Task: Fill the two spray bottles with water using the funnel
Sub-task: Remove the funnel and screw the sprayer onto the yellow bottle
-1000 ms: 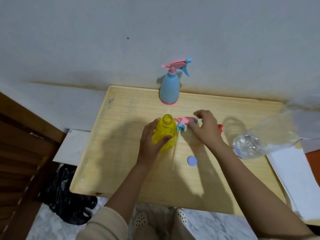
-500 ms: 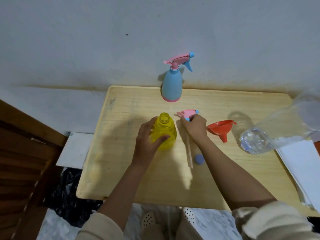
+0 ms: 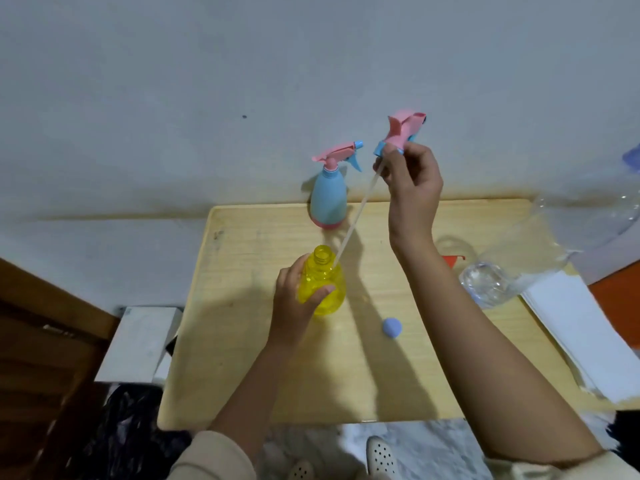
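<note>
My left hand (image 3: 294, 306) grips the yellow spray bottle (image 3: 323, 284), which stands upright and uncapped on the wooden table (image 3: 263, 368). My right hand (image 3: 410, 181) holds the pink spray head (image 3: 403, 131) raised high, its long dip tube (image 3: 356, 216) slanting down with the tip at the yellow bottle's neck. The blue spray bottle (image 3: 328, 199) stands capped at the table's far edge. Only a corner of the red funnel (image 3: 453, 260) shows behind my right forearm.
A clear plastic water bottle (image 3: 512, 268) lies on its side at the right, its round blue cap (image 3: 392, 328) loose on the table. White sheets (image 3: 581, 334) sit at the right edge. A wall rises behind; a wooden door (image 3: 41, 341) stands left.
My right hand has lifted the spray head off the table and raised it high, swinging the tube tip to the yellow bottle's mouth. The left hand stays on the bottle.
</note>
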A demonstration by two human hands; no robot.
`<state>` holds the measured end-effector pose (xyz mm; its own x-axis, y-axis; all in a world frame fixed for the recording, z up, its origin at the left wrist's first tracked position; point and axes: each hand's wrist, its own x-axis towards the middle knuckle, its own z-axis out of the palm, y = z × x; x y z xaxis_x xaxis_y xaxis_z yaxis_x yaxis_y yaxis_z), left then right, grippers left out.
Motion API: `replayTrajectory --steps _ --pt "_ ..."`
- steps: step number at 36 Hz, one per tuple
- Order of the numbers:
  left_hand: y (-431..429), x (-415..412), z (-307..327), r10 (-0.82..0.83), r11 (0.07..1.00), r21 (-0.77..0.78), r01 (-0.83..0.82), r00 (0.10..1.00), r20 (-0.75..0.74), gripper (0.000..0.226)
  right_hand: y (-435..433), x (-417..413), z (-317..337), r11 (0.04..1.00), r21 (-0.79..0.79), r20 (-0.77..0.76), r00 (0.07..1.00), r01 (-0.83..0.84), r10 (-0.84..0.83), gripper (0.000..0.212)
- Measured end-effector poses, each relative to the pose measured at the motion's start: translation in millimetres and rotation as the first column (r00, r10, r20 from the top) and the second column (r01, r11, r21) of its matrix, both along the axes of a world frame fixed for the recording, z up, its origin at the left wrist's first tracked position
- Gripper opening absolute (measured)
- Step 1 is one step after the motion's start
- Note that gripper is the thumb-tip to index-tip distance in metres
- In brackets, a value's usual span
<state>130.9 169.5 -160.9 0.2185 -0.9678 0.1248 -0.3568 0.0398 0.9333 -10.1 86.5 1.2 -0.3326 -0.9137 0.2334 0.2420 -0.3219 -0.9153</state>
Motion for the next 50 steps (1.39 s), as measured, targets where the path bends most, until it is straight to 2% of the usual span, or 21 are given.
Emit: replayTrajectory --steps 4,9,14,19,23,25,27,29,32,37,43,47,50 --pt "1 -3 -2 0.011 0.999 -0.031 -0.012 0.999 -0.036 0.055 6 1 10 0.997 -0.07 -0.009 1.0 0.013 -0.014 0.029" --pt "0 -5 -1 0.012 1.0 -0.018 -0.014 0.996 -0.088 0.057 16 8 6 0.996 -0.08 -0.066 0.998 -0.028 0.023 0.025" --pt "4 -9 0 0.027 1.0 -0.012 -0.028 0.996 -0.086 0.066 32 13 -23 0.985 -0.038 -0.249 0.956 -0.168 0.153 0.019" --pt "7 -19 -3 0.11 0.992 -0.074 -0.104 0.991 0.072 0.09 44 16 -64 0.971 0.1 -0.414 0.878 -0.218 0.24 0.022" --pt "2 -25 -22 0.133 0.987 -0.128 -0.099 0.946 0.296 0.102 51 14 -84 0.953 0.171 -0.516 0.801 -0.249 0.302 0.023" --pt "-4 -26 -26 0.075 0.997 -0.05 -0.064 0.962 0.263 0.1 52 13 -89 0.953 0.163 -0.548 0.78 -0.256 0.303 0.031" --pt "-9 -25 -26 0.022 0.999 0.042 -0.028 0.992 0.127 0.094 50 12 -91 0.951 0.155 -0.577 0.756 -0.268 0.307 0.039" --pt "-14 -21 -30 -0.007 0.998 0.07 0.002 0.997 0.071 0.094 47 9 -92 0.948 0.162 -0.566 0.761 -0.274 0.317 0.036" --pt "-16 -16 -33 -0.046 0.997 0.062 0.041 0.995 0.087 0.097 42 7 -93 0.937 0.19 -0.533 0.771 -0.292 0.349 0.026" --pt "-6 -14 -10 -0.086 0.996 0.043 0.079 0.978 0.191 0.1 35 5 -84 0.912 0.225 -0.51 0.756 -0.344 0.411 0.017" --pt "0 -6 27 -0.187 0.981 0.016 0.191 0.935 0.303 0.094 25 -6 -57 0.864 0.259 -0.372 0.781 -0.432 0.502 0.021" --pt "0 1 49 -0.285 0.958 0.062 0.281 0.896 0.342 0.097 19 -12 -36 0.841 0.284 -0.426 0.725 -0.461 0.541 0.02" --pt "0 2 61 -0.295 0.955 0.081 0.285 0.885 0.36 0.099 18 -11 -29 0.882 0.251 -0.461 0.752 -0.398 0.471 0.019"
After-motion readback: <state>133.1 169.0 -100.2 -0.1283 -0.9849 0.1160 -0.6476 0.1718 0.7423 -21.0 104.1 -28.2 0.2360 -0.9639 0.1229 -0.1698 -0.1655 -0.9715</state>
